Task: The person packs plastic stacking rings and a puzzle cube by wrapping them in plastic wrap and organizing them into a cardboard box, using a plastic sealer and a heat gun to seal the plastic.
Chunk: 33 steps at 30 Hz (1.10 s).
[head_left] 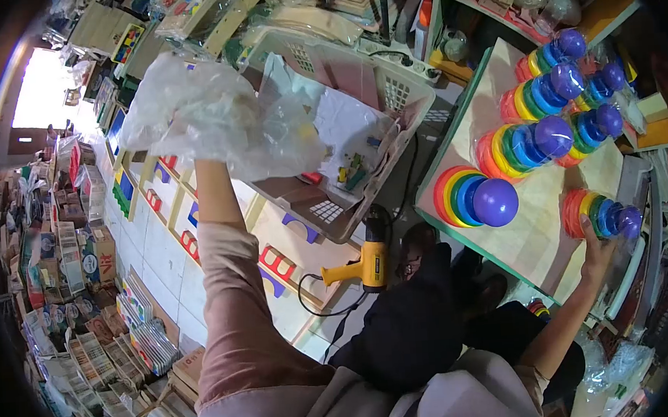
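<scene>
A crumpled clear plastic bag (197, 102) hangs over the left part of a grey plastic basket (411, 89). My left hand (213, 164) is raised into this plastic and grips it; the film hides most of the fingers. At the right edge of the board, my right hand (596, 247) closes around the near side of a rainbow stacking ring toy (588, 210) with a purple ball on top. Another stacking ring toy (463, 197) stands nearby, its purple ball facing me. Several more stackers, some wrapped in shiny film, stand in rows behind it.
A yellow heat gun (364, 264) with a black cord stands beside the basket. The green-edged board (456, 136) bears the stackers. Wooden frames with coloured pieces (276, 262) lie under the basket. Stacked boxes (84, 254) fill the left side; shelves (605, 16) stand at the upper right.
</scene>
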Tool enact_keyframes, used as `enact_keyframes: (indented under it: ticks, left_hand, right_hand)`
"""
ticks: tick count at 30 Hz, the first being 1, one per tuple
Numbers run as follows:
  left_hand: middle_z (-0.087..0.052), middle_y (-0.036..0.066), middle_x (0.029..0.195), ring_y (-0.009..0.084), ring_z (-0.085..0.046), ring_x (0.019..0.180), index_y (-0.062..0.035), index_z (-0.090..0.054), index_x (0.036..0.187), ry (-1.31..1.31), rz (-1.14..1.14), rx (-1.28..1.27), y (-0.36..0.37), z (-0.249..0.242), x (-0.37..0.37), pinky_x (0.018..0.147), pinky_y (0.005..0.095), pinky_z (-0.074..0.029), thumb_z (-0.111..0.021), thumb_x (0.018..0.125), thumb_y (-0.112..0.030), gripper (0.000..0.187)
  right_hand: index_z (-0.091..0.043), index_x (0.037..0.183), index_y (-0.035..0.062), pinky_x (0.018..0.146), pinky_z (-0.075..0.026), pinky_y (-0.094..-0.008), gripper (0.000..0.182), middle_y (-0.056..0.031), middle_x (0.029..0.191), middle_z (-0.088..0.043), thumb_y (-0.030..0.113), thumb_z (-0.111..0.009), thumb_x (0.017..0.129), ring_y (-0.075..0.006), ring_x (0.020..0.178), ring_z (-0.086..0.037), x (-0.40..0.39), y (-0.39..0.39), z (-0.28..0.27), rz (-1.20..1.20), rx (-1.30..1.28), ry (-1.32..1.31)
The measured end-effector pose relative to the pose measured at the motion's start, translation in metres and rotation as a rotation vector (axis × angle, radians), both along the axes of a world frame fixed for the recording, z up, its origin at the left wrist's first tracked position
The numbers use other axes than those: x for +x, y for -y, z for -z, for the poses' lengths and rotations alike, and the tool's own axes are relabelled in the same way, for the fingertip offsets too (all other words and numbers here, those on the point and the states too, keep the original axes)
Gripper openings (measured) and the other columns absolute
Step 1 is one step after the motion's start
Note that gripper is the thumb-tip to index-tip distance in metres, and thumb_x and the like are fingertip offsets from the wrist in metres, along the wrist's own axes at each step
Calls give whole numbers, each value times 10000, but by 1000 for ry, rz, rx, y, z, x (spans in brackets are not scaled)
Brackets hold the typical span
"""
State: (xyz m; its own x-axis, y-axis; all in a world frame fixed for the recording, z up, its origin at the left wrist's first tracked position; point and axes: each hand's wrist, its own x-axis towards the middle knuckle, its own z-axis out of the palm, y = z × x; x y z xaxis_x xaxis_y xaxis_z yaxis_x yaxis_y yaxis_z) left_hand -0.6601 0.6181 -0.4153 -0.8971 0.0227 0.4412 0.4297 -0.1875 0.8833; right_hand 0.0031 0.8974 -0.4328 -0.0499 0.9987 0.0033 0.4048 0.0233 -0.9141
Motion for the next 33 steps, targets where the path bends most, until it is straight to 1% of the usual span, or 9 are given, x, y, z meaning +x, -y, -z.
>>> enact_keyframes:
  ticks: [10,14,18,20,23,26,28,31,33]
  left_hand:
    - [-605,69,812,167,-560,715,-13,-590,854,-283,-230,-418,-95,96,-63,651,302,-455,-471,801,-53,136]
    - [-590,244,779,407,-570,742,12,-613,824,-381,-290,-543,-109,108,-40,682,432,-450,-442,711,-12,206]
    - [-610,224,802,386,-584,777,5,-623,799,-483,-239,-849,-86,130,-27,712,415,-457,-468,685,-33,195]
    - [-514,238,1171,376,-468,1120,-36,-567,1096,-360,283,-1154,-63,150,-36,944,421,-370,-545,764,-188,365]
    - [-331,328,1314,496,-340,1197,-91,-357,1328,-68,60,-1481,-47,182,-12,974,493,-331,-633,740,-253,669]
    - [-63,355,1401,548,-112,1275,-163,-73,1432,220,187,-1742,-20,172,50,1031,551,-213,-662,731,-418,951]
    - [-266,319,1359,451,-313,1249,-121,-220,1398,-28,183,-2286,-8,143,89,986,495,-327,-605,781,-396,778]
    - [-522,238,1180,338,-549,1065,-86,-445,1261,-46,299,-2148,24,200,13,870,437,-444,-543,821,-269,486]
    - [-635,186,928,325,-638,815,-57,-580,1063,-544,296,-2260,12,165,-32,741,420,-496,-484,814,-139,279]
  right_hand:
    - [-396,1252,4,923,-399,-329,674,-104,1162,-507,109,-768,699,-202,1039,-513,2,-2,-1,3,-9,1]
    - [-438,1215,8,917,-402,-329,617,-98,1133,-531,106,-766,701,-197,1023,-522,2,-2,-4,-3,-44,24]
    - [-461,1193,9,913,-402,-329,589,-90,1114,-546,103,-768,698,-191,1011,-529,4,-3,-3,-1,-31,0]
    - [-460,1194,10,914,-401,-329,591,-88,1118,-545,99,-767,698,-190,1012,-529,4,-4,-4,4,-36,0]
    - [-461,1197,13,916,-399,-330,593,-87,1121,-544,94,-768,696,-192,1010,-530,-2,-1,-5,1,-31,-6]
    - [-460,1205,17,917,-398,-330,597,-86,1129,-541,88,-766,697,-192,1015,-527,4,-3,-2,-6,-20,-9]
    - [-485,1192,11,911,-414,-330,535,-87,1141,-540,116,-740,735,-192,1040,-525,9,-6,2,1,-45,10]
    - [-484,1193,15,910,-414,-325,541,-85,1145,-539,114,-745,729,-188,1042,-524,7,-5,-1,5,-19,26]
    - [-484,1192,17,910,-413,-326,545,-84,1144,-540,113,-748,726,-189,1041,-525,13,-8,1,-16,-23,34]
